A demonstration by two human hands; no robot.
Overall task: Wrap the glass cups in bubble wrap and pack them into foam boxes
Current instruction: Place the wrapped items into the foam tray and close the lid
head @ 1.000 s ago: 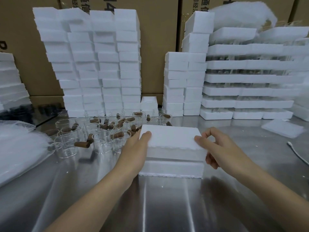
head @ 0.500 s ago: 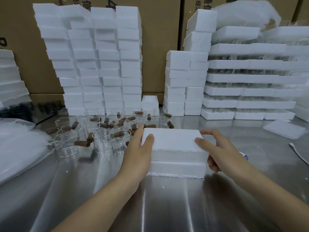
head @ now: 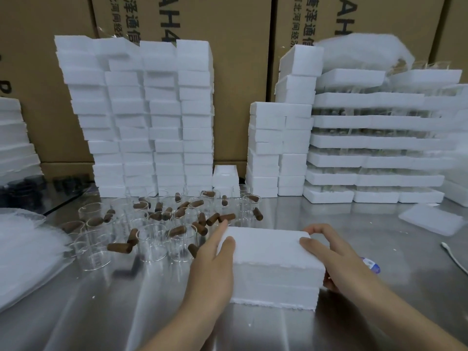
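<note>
Steel table point(head: 126, 312) under everything. Behind the closed foam box point(head: 268, 252), 2 big groups of white foam stacks point(head: 152, 122). Far left of the box there's a hazy white heap point(head: 22, 249), prob bubble wrap. Glass cups point(head: 152, 239) w/ brown handles crowd just behind-left of the box. Left hand point(head: 212, 269) n right hand point(head: 334, 259) clamp the box's 2 ends, thumbs on top.

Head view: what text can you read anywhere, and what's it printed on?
"AH4" and "泽通信": left carton.
"AH" and "唐泽通信": right carton.
Smaller Chinese lines beside them: too blurred.
Blue-and-white item by the right hand: label unreadable.
Foam box: no print.
</note>
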